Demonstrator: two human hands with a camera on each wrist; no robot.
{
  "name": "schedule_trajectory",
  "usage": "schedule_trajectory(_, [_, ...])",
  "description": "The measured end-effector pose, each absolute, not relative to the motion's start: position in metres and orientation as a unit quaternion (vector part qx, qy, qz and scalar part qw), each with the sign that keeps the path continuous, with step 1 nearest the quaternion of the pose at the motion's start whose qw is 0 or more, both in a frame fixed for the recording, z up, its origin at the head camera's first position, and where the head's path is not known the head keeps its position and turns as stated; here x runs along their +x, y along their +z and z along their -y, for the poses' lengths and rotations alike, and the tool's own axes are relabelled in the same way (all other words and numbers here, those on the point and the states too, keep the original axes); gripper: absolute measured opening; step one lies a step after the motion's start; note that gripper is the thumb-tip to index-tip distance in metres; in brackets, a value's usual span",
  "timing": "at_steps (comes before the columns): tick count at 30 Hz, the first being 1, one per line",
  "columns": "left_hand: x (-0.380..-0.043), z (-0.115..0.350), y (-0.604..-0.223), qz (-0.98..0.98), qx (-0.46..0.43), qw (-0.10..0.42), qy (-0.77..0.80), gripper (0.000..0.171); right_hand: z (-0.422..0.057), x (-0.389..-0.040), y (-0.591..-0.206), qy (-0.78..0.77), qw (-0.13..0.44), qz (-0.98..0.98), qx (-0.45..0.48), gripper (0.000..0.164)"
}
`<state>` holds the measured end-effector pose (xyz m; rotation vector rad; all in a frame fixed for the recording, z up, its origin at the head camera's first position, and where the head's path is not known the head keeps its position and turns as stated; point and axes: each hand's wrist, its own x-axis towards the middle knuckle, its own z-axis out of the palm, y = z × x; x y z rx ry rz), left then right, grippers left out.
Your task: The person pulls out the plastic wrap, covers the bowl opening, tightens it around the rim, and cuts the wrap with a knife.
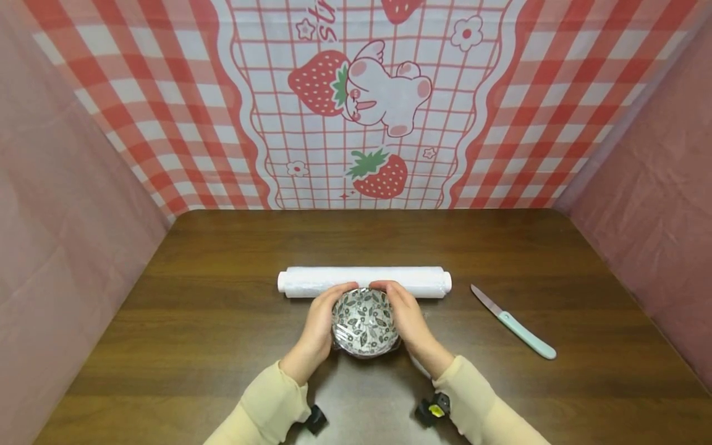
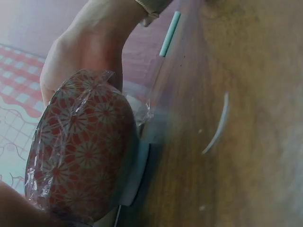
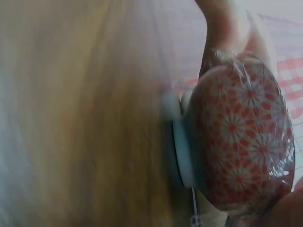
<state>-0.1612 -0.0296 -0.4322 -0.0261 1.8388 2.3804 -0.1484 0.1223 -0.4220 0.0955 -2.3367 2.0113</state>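
Between both hands stands a small bowl [image 1: 366,322] with clear plastic wrap stretched over it. Leaves and dots pattern its inside; red with pale flowers covers the outer wall [image 2: 85,151], above a pale foot ring [image 3: 183,153]. My left hand [image 1: 318,330] cups the bowl's left side, fingertips at the far rim. From the right, my right hand [image 1: 410,318] curves round it the same way. Loose, crinkled wrap bunches along the wall near the hands. Just behind the fingertips lies a white roll of plastic wrap [image 1: 361,275], partly hidden by them.
A knife [image 1: 525,334] with a pale green handle lies on the wooden table [image 1: 194,346] to the right, blade toward the back. On the tabletop near the right forearm is a thin pale curved strip [image 2: 219,125]. A checked strawberry cloth [image 1: 356,123] hangs behind.
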Motion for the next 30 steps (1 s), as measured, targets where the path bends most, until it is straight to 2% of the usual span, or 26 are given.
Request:
schedule_trajectory(8, [-0.158,0.024,-0.439,-0.546,-0.062,0.050,0.834,0.034,-0.116,-0.147,-0.429,0.708,0.065,0.703,-0.024,0.037])
schedule_trajectory(16, [-0.153,0.025,-0.440,-0.572,-0.072,0.043,0.816,0.034,-0.119,-0.145,-0.438,0.776,0.067,0.625,-0.049,0.040])
schedule_trajectory(25, [-0.145,0.026,-0.435,-0.615,-0.072,0.037,0.784,0.036,-0.125,-0.132,-0.443,0.779,0.094,0.620,0.007,0.045])
schedule_trajectory(30, [-0.137,0.020,-0.436,-0.623,-0.074,0.018,0.778,0.038,-0.114,-0.125,-0.442,0.770,0.094,0.630,-0.047,0.050])
